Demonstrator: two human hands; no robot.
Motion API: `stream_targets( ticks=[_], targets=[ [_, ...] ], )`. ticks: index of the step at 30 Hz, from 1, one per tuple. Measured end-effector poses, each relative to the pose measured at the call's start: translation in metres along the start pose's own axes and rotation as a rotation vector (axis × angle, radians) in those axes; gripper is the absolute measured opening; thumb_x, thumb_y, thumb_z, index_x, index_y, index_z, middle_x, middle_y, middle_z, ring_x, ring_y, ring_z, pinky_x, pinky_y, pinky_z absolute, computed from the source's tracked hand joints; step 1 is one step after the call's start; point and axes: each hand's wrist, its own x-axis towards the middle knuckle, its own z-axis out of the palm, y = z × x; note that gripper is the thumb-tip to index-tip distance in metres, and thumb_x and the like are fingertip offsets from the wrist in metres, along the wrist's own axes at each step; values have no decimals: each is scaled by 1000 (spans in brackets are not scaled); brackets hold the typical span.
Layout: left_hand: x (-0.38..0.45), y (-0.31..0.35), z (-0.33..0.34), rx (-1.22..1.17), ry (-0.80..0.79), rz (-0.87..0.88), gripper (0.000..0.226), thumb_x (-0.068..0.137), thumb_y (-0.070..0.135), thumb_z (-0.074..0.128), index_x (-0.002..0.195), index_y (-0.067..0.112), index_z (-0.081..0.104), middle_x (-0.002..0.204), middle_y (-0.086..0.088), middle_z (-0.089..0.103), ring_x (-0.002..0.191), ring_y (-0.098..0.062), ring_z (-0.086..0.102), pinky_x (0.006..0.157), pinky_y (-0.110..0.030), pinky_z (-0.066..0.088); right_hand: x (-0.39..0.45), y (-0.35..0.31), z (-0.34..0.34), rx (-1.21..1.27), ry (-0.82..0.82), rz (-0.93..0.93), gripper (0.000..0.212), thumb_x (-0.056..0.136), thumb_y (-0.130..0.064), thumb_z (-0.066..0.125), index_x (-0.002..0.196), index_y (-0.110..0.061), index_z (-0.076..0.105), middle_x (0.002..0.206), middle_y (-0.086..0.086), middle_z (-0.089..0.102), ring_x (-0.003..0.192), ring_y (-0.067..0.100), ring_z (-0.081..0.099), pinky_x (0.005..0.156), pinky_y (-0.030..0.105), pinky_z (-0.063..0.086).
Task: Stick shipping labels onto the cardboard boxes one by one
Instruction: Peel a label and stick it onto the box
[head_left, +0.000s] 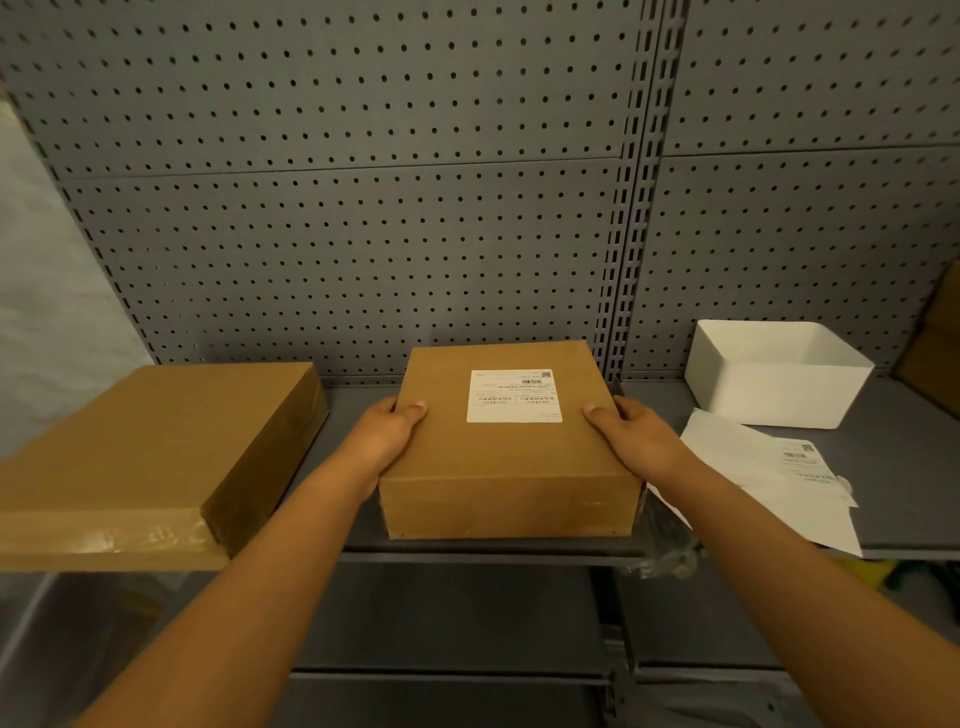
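A brown cardboard box (511, 467) stands on the grey shelf (358, 415) in the middle of the view. A white shipping label (514, 396) lies flat on its top, towards the far right. My left hand (387, 434) grips the box's left side with the thumb over the top edge. My right hand (636, 436) grips the right side the same way. A larger flat cardboard box (135, 457) with clear tape on its front edge lies to the left, with no label on its visible faces. Loose label sheets (779, 473) lie to the right.
A white open bin (779, 371) sits at the back right, behind the label sheets. More cardboard (935, 343) leans at the far right edge. A grey pegboard wall (363, 208) backs the shelf. Crumpled clear plastic (665, 551) hangs at the shelf's front edge. Lower shelves run below.
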Motion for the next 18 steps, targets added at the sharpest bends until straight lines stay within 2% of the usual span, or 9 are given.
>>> stream_targets(
  ticks=[3, 8, 13, 15, 18],
  targets=[
    [3, -5, 1, -14, 27, 9, 45, 97, 38, 47, 137, 16, 44, 124, -10, 59, 93, -23, 58, 83, -35, 44, 0, 4, 2, -5, 20, 11, 62, 95, -53, 42, 145, -18, 34, 140, 9, 49, 121, 31, 52, 98, 40, 42],
    [9, -13, 0, -45, 26, -26, 51, 93, 45, 52, 134, 16, 49, 116, -9, 64, 99, -27, 62, 90, -40, 49, -1, 6, 3, 7, 67, 16, 64, 93, -55, 43, 145, -19, 35, 139, 10, 50, 121, 32, 52, 96, 39, 42],
    [-2, -14, -2, -196, -27, -73, 49, 89, 40, 61, 131, 20, 47, 107, -6, 64, 93, -25, 63, 73, -36, 50, -1, 8, 2, 46, 18, -11, 61, 94, -54, 42, 144, -21, 35, 139, 8, 50, 120, 30, 52, 97, 40, 42],
    [-9, -14, -3, -229, -8, -24, 50, 89, 37, 62, 133, 22, 46, 110, -5, 63, 94, -24, 62, 74, -36, 49, -3, 5, 2, 77, 9, -39, 57, 95, -49, 44, 145, -23, 34, 139, 7, 50, 120, 29, 52, 98, 40, 42],
    [-22, -9, -7, -227, 80, 143, 55, 88, 38, 63, 137, 29, 40, 117, 1, 58, 96, -17, 59, 76, -34, 48, -8, -3, 0, 169, 27, -123, 62, 95, -44, 48, 149, -26, 26, 142, 4, 47, 122, 27, 51, 100, 41, 43]
  ],
)
